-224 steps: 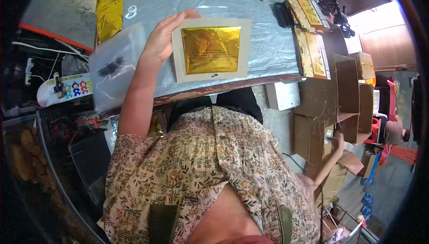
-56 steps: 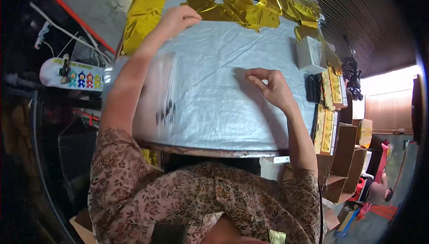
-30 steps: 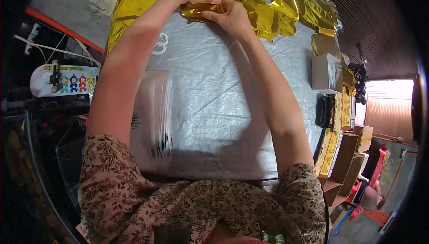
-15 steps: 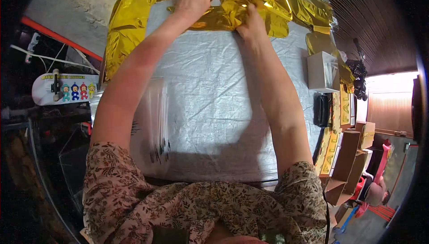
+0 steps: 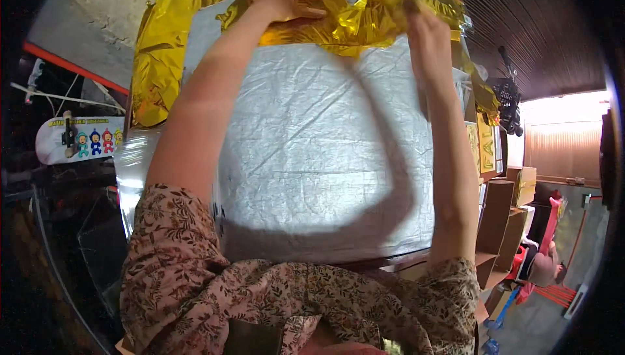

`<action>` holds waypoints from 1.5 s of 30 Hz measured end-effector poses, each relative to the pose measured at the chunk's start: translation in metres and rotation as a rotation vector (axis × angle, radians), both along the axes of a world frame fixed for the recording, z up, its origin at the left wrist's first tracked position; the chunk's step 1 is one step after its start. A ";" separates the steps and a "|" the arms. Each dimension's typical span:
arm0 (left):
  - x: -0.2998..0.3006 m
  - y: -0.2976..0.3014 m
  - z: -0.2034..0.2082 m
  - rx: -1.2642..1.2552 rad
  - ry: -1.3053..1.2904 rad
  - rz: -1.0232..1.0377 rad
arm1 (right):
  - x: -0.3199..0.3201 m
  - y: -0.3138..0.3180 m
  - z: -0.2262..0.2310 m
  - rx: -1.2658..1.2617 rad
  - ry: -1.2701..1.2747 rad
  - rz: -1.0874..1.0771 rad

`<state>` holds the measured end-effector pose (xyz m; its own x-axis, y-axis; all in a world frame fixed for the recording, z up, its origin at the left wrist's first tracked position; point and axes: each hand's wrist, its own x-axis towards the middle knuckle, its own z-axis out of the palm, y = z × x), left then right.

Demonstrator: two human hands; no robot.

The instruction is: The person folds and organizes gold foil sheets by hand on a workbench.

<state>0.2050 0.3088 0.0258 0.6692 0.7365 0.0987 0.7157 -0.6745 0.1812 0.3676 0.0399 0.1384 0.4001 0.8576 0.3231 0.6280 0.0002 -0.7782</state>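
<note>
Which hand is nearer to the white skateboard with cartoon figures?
Left. The left hand, spread over crinkled gold foil, is ahead and to the right of the skateboard; the right hand is farther right.

Lettering [image 5: 91,121] on white skateboard [image 5: 81,137] and yellow box [image 5: 487,145]

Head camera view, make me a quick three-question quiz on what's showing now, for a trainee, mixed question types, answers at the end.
1. Multiple choice: the left hand is spread over what?
A) A white box
B) Gold foil
C) A cardboard carton

2. True or false: the white skateboard is on the person's left, beyond the table's edge.

3. Short answer: can you tell whether the right hand is gripping anything?

Key:
1. B, the gold foil, with the fingers apart.
2. True.
3. No, its fingertips are too blurred to tell.
</note>
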 end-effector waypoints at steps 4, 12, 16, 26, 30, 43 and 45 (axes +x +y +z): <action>-0.010 0.018 0.003 -0.048 -0.143 -0.155 | -0.059 -0.097 -0.009 -0.010 -0.203 0.473; 0.037 0.022 0.046 -0.281 -0.074 -0.142 | -0.122 -0.213 -0.072 -0.320 -0.488 0.827; -0.001 0.078 0.013 0.019 -0.276 -0.238 | -0.119 -0.210 -0.080 -0.337 -0.462 0.804; -0.117 -0.128 0.071 -0.186 -0.133 -0.390 | -0.116 -0.228 -0.071 -0.389 -0.381 0.597; -0.180 -0.199 0.032 0.050 -0.048 -0.374 | -0.107 -0.233 -0.035 -0.420 -0.119 0.667; -0.223 -0.237 0.031 -0.018 -0.071 -0.266 | -0.103 -0.191 -0.088 -0.421 -0.974 -0.398; -0.223 -0.238 0.037 -0.030 -0.051 -0.265 | -0.113 -0.182 -0.096 -0.168 -0.915 -0.026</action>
